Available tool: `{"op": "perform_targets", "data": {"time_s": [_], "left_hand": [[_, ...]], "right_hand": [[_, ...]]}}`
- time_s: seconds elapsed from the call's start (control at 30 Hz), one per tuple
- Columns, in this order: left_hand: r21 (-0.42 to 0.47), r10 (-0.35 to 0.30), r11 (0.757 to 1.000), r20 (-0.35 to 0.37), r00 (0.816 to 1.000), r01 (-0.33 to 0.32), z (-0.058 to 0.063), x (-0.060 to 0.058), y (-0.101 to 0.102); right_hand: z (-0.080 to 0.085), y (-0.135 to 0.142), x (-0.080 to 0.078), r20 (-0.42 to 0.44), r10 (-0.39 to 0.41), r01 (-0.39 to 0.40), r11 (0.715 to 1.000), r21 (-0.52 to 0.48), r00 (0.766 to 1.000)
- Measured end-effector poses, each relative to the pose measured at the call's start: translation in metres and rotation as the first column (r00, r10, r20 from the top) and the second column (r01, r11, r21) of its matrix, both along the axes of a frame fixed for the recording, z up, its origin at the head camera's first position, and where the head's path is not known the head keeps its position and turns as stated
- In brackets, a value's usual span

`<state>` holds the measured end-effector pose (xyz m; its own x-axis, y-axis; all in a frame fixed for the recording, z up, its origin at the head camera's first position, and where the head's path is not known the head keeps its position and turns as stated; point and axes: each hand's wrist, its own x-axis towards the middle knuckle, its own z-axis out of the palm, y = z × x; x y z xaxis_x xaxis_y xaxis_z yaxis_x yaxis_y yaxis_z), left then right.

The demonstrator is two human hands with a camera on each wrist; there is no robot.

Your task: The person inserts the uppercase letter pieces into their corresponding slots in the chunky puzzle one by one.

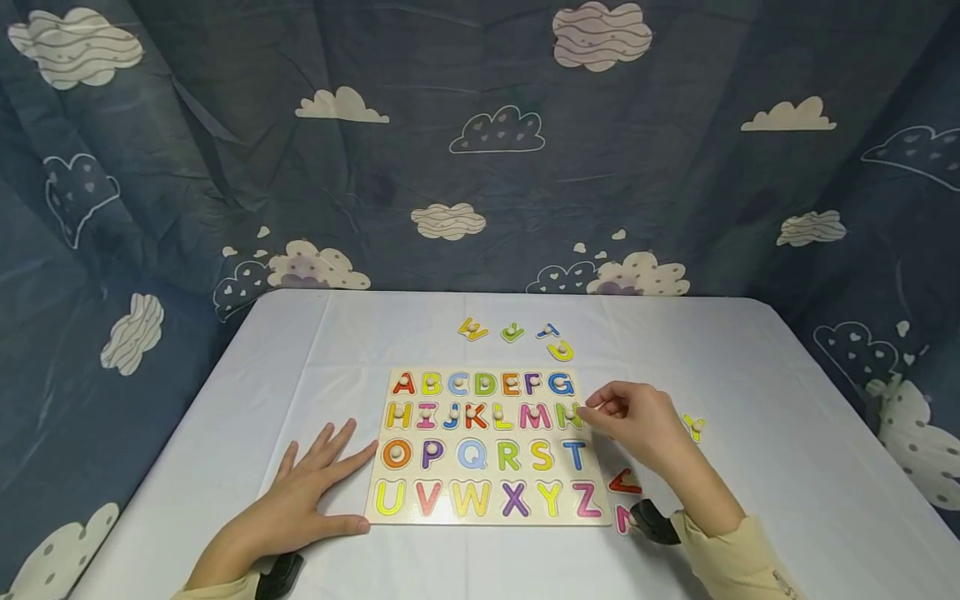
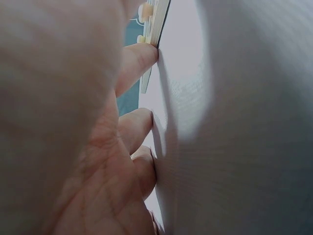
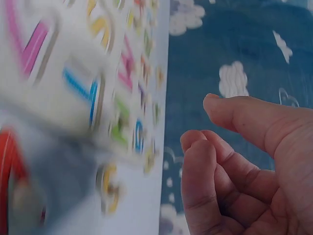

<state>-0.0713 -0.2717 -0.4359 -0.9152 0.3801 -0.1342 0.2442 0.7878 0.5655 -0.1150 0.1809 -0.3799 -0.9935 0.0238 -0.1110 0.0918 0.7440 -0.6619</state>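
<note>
A wooden alphabet puzzle board (image 1: pixel 442 525) lies flat on the table. My left hand (image 1: pixel 300 492) is spread at its left side, with the index finger (image 2: pixel 139 61) touching the board's edge and the thumb near the lower left corner. Over the right edge is my right hand (image 1: pixel 637 421), beside the green letter N (image 1: pixel 567 415) in the second row. Its thumb (image 3: pixel 244 115) stands apart from the loosely bent fingers (image 3: pixel 200 171), with nothing between them. Knobbed letters fill the first two rows, plus the orange O (image 1: pixel 397 454) and purple P (image 1: pixel 432 452); the other slots show coloured recesses.
Behind the board lie a yellow zigzag letter (image 1: pixel 472 330), a green letter (image 1: pixel 512 333), a blue letter (image 1: pixel 548 331) and a yellow curved letter (image 1: pixel 560 351). To the right are a yellow-green letter (image 1: pixel 695 428), a red letter (image 1: pixel 625 482) and a partly covered pink letter (image 1: pixel 622 520).
</note>
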Motion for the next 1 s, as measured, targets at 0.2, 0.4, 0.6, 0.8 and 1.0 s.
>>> {"op": "perform_targets", "data": {"time_s": [0.2, 0.4, 0.6, 0.8, 1.0], "left_hand": [[-0.006, -0.001, 1.0, 0.011, 1.0, 0.001, 0.001, 0.0, 0.0], [-0.003, 0.011, 1.0, 0.027, 1.0, -0.011, 0.0, 0.001, 0.0], [-0.005, 0.014, 1.0, 0.023, 1.0, -0.014, -0.001, 0.0, 0.0], [-0.013, 0.009, 1.0, 0.019, 1.0, -0.009, 0.0, 0.001, 0.001], [-0.014, 0.006, 1.0, 0.025, 1.0, -0.006, 0.001, 0.0, 0.002]], "right_hand": [[-0.004, 0.039, 0.011, 0.0, -0.081, 0.081, 0.995, 0.066, 0.997], [-0.011, 0.076, 0.022, -0.024, -0.111, 0.114, 0.986, 0.123, 0.993], [-0.019, 0.098, 0.03, 0.001, -0.169, 0.167, 0.979, 0.116, 0.986], [-0.028, 0.109, 0.035, 0.035, -0.185, 0.181, 0.979, 0.094, 0.982], [-0.038, 0.116, 0.036, 0.069, -0.2, 0.192, 0.975, 0.107, 0.977]]}}
